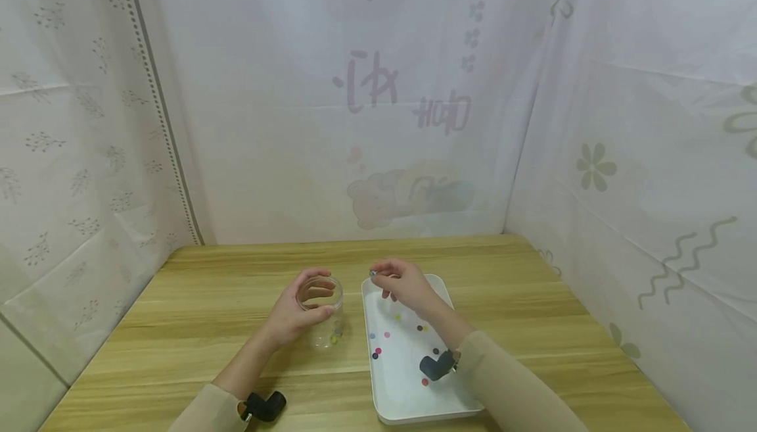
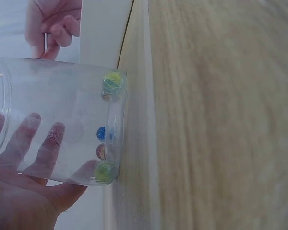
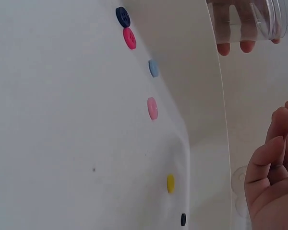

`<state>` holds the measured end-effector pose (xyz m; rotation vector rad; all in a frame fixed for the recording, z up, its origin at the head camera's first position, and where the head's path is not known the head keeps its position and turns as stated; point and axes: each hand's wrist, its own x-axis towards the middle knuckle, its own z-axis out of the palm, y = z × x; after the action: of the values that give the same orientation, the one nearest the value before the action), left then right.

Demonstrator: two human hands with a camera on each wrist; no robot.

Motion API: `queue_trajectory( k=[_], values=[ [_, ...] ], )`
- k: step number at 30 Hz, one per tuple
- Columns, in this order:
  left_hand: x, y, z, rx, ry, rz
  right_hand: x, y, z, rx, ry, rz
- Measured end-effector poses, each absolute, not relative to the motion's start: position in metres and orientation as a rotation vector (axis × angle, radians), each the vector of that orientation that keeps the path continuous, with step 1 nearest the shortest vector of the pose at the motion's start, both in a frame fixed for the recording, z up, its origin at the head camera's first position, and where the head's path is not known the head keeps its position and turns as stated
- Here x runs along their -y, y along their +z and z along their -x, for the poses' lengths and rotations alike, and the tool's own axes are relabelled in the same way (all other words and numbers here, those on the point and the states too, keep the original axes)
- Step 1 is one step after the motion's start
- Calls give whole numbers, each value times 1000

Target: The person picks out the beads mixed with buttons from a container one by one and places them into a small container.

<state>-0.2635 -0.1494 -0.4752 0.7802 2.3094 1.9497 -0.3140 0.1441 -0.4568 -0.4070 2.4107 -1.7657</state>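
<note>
My left hand grips a clear round jar standing upright on the table, fingers behind it and thumb across its near side. Several glass marbles, yellow-green, blue and reddish, lie at the jar's bottom in the left wrist view. Just right of the jar's mouth, my right hand pinches a small shiny marble between thumb and fingertips, over the far left corner of a white tray. Buttons lie loose in the tray, among them a pink button, a yellow button and a light blue button.
The tray's raised rim runs beside the jar on the wooden table. My right forearm crosses the tray's right side, above a red button. White patterned curtains enclose the table at the back and sides.
</note>
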Motion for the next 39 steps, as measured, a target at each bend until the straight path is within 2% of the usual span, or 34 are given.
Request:
queue_trajectory(
  k=[39],
  values=[
    [149, -475, 264, -2312, 1945, -797, -113, -415, 281, -2050, -2017, 467]
  ],
)
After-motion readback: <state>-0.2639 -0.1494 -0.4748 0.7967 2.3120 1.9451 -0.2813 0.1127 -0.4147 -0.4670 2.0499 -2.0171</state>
